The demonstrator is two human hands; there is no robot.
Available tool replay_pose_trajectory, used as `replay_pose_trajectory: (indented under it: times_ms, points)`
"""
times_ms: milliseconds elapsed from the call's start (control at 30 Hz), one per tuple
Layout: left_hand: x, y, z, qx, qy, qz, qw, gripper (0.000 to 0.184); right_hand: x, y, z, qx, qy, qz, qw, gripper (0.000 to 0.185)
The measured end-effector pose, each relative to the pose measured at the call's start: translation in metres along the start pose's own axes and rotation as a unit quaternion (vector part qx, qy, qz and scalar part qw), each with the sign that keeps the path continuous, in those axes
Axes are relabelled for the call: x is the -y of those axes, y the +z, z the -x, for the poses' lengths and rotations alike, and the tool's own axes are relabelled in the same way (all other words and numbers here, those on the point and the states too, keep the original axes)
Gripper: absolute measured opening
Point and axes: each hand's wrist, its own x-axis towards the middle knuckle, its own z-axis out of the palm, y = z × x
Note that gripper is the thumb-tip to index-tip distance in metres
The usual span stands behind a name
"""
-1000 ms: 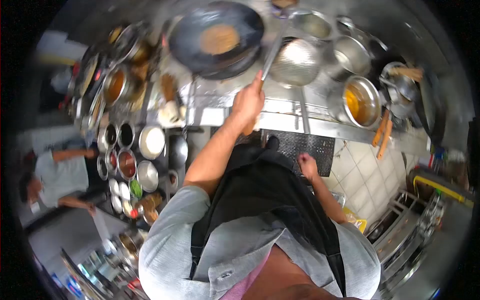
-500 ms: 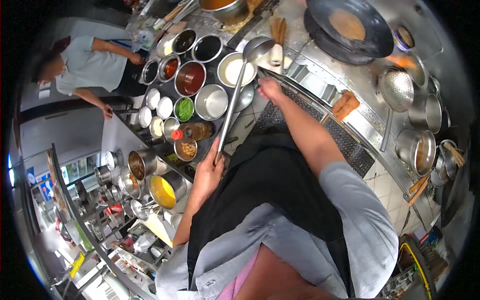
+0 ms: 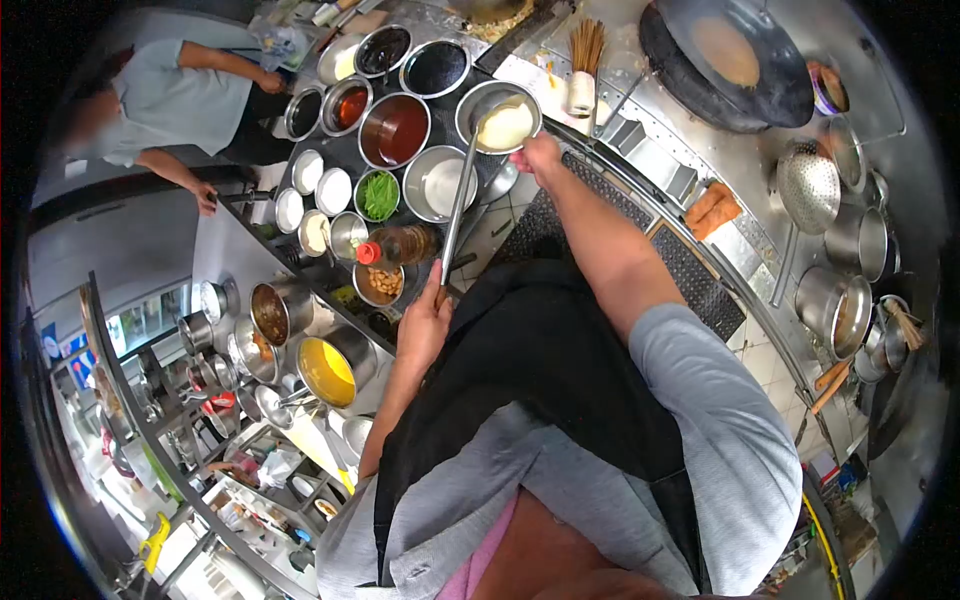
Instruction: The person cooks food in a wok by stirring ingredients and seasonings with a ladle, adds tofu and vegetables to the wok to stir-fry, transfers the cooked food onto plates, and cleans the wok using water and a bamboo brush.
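Note:
My left hand point(image 3: 426, 325) is closed around the lower end of a long metal ladle point(image 3: 459, 212). The ladle's handle runs up to a metal bowl point(image 3: 466, 112) of creamy white liquid point(image 3: 506, 124), and its head is down inside, mostly hidden. At the near right rim of this bowl, my right hand point(image 3: 541, 158) has its fingers closed on the edge. The liquid lies toward the right side, so the bowl looks tilted. Beside it stand a metal pot point(image 3: 437, 184) and a bowl of red sauce point(image 3: 394, 131).
A wok point(image 3: 735, 60) sits on the stove at upper right, near a bamboo brush point(image 3: 586, 50). Chopped greens point(image 3: 379, 195), a red-capped bottle point(image 3: 398, 245) and peanuts point(image 3: 380, 285) are left of the ladle. A co-worker point(image 3: 190, 100) stands at upper left.
The ladle's head has gone from above the bowl's edge down into the bowl. My right hand has moved up onto the rim, and the liquid has shifted rightward. The view has shifted slightly.

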Motion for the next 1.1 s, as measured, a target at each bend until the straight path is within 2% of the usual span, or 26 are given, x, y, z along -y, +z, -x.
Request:
replay_pose_trajectory:
  times_ms: [67, 267, 300, 367, 500, 833, 933, 1100]
  points:
    - [0.007, 0.000, 0.003, 0.016, -0.002, -0.003, 1.000, 0.070, 0.001, -0.001, 0.004, -0.005, -0.002, -0.004, 1.000, 0.016]
    - [0.024, -0.009, 0.000, 0.016, 0.086, 0.094, 0.992, 0.068, -0.004, 0.001, 0.000, -0.009, 0.006, -0.024, 1.000, 0.015]
    - [0.012, -0.017, -0.001, 0.054, 0.008, 0.169, 0.984, 0.067, -0.002, 0.000, 0.002, -0.005, 0.005, -0.022, 1.000, 0.015]
    - [-0.020, -0.040, 0.000, 0.128, -0.146, 0.312, 0.930, 0.066, -0.001, 0.000, 0.003, 0.000, 0.006, -0.020, 1.000, 0.019]
    - [-0.023, -0.046, -0.006, 0.132, -0.173, 0.408, 0.887, 0.068, 0.000, 0.000, 0.004, -0.004, 0.006, -0.027, 1.000, 0.024]
    - [-0.017, -0.054, -0.013, 0.157, -0.190, 0.462, 0.852, 0.066, 0.006, -0.001, 0.008, 0.004, 0.010, -0.006, 1.000, 0.017]
    - [-0.018, -0.050, -0.017, 0.144, -0.181, 0.426, 0.875, 0.065, 0.006, -0.001, 0.008, 0.003, 0.011, 0.001, 1.000, 0.017]
    - [-0.025, -0.055, -0.017, 0.161, -0.190, 0.437, 0.864, 0.065, 0.006, -0.002, 0.006, 0.009, 0.016, 0.003, 1.000, 0.017]
